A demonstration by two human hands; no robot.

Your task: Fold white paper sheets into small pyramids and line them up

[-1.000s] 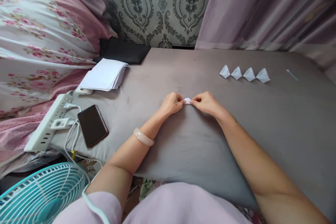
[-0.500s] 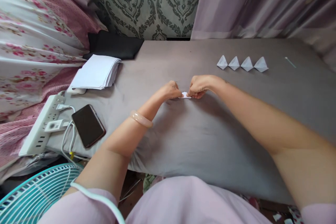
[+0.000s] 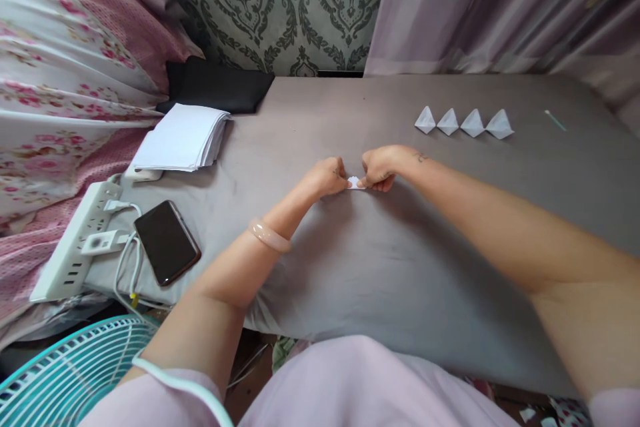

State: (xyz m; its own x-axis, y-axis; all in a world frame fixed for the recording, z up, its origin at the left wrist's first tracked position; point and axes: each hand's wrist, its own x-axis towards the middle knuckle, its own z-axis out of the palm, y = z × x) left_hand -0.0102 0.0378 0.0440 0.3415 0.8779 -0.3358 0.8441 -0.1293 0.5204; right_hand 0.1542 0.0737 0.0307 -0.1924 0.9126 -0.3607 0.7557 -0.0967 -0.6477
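A small folded white paper (image 3: 355, 183) lies on the grey cloth surface (image 3: 320, 267), between my two hands. My left hand (image 3: 332, 177), below a wrist with a pale bangle (image 3: 270, 236), is closed on the paper's left end. From the other side, my right hand (image 3: 379, 168) pinches the right end, its fingers curled. Both hands partly cover the paper, so its full shape is hidden. Several folded white paper pieces with pointed tops (image 3: 473, 123) stand in a row at the back right.
At the left are a stack of white paper (image 3: 183, 138), a black folder-like item (image 3: 220, 85), a phone (image 3: 167, 242) and a power strip (image 3: 75, 240) with cables. A teal fan (image 3: 75, 373) is at the lower left. A thin stick (image 3: 555, 121) lies far right.
Both hands keep hold of the paper. My left hand has shifted slightly right and down, and its knuckles have turned a little. The view has moved slightly.
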